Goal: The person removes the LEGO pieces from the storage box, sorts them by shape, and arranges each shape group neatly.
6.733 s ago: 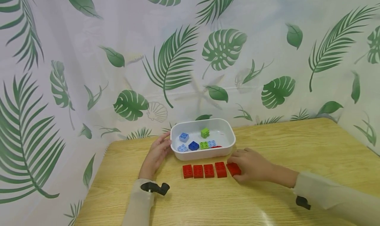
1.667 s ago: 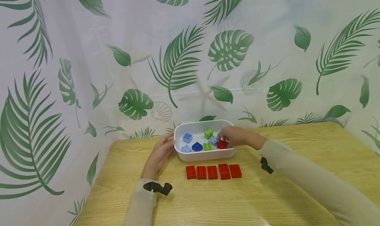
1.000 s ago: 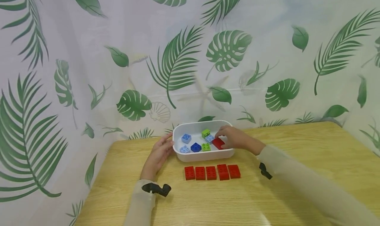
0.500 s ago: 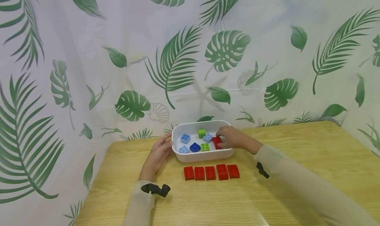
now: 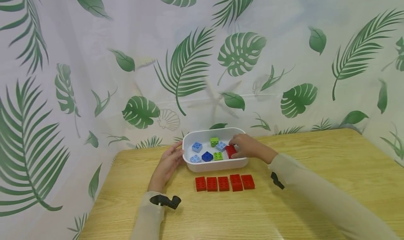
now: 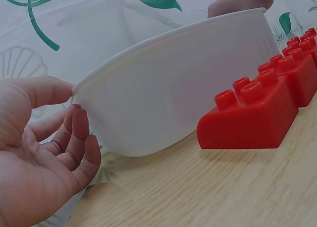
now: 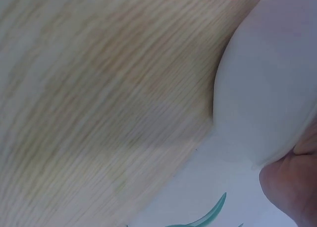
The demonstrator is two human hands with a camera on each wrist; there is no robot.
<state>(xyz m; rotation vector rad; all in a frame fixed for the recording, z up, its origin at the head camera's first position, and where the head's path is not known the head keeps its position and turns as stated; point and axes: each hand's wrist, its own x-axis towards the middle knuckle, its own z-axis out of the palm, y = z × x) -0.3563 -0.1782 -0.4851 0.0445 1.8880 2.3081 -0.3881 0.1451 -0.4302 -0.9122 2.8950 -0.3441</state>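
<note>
In the head view, a white plastic bin (image 5: pixel 206 167) stands at the back of the wooden table. My right hand (image 5: pixel 247 147) reaches into its right end and pinches a red building brick (image 5: pixel 231 151) between thumb and fingers. That hand mostly hides behind the bin's wall in the right wrist view. At the bin's left end rests my left hand (image 5: pixel 167 164). The left wrist view shows its thumb at the rim and the loosely bent fingers (image 6: pixel 79 133) against the outer wall. In front of the bin, several red bricks (image 5: pixel 223 183) lie in a side-by-side row.
Inside the bin are light blue bricks (image 5: pixel 197 147), a dark blue brick (image 5: pixel 207 156) and green bricks (image 5: pixel 218 156). A leaf-print curtain (image 5: pixel 202 57) hangs right behind the table (image 5: pixel 202 215).
My right hand has let go of the rightmost brick in the row and gone into the bin. There it has turned another red brick. My left hand has stayed at the bin.
</note>
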